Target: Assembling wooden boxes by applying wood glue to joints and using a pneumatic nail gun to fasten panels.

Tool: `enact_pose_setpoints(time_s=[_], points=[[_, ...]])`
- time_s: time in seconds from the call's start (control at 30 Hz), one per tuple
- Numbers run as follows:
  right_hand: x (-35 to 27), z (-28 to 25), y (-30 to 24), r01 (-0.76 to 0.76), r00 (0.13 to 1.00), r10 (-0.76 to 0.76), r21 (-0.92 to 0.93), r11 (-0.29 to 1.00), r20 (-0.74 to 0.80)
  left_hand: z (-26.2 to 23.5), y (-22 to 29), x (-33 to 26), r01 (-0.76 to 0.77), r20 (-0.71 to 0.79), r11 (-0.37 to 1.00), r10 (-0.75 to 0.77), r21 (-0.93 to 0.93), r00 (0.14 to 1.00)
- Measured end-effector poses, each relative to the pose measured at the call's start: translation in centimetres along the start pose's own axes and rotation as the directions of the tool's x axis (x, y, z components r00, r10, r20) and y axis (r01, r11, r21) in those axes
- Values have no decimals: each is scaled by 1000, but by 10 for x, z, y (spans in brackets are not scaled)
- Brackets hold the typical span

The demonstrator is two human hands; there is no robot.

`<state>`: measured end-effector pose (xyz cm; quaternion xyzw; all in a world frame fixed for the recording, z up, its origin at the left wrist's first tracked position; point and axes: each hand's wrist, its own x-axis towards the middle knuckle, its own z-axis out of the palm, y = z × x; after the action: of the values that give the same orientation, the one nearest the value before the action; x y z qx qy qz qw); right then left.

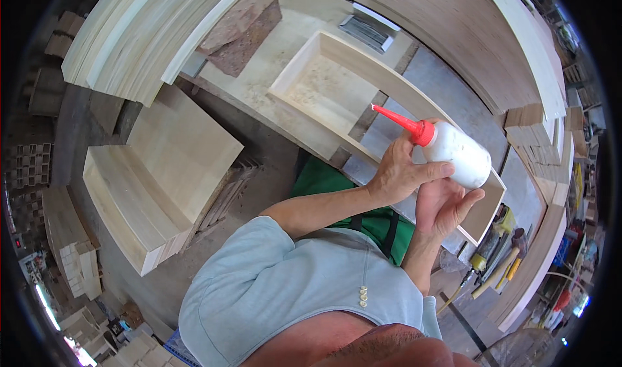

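White with a red nozzle (400,121), the bottle (459,154) is raised above a wooden frame (383,77) on the bench (424,75), nozzle pointing left. The left hand (403,172) wraps it firmly; the right hand (442,208) cups its near side (fingers hidden, so I cannot tell its grip).

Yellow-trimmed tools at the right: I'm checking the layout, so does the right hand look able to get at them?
Probably yes: the tools lie past the right end of the wooden frame, which the right hand seems held above, though it's busy at the white bottle.
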<state>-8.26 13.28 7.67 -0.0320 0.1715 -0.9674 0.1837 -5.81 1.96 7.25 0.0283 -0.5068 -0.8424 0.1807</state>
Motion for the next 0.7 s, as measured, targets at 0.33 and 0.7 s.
enact_pose_setpoints(time_s=[0.33, 0.7], points=[[81, 56, 23, 118, 962, 40, -541, 833, 272, -108, 52, -35, -258, 20, 444, 473, 858, 881], [175, 75, 126, 183, 934, 134, -763, 619, 333, -229, 36, -38, -108, -480, 907, 314, 408, 819]])
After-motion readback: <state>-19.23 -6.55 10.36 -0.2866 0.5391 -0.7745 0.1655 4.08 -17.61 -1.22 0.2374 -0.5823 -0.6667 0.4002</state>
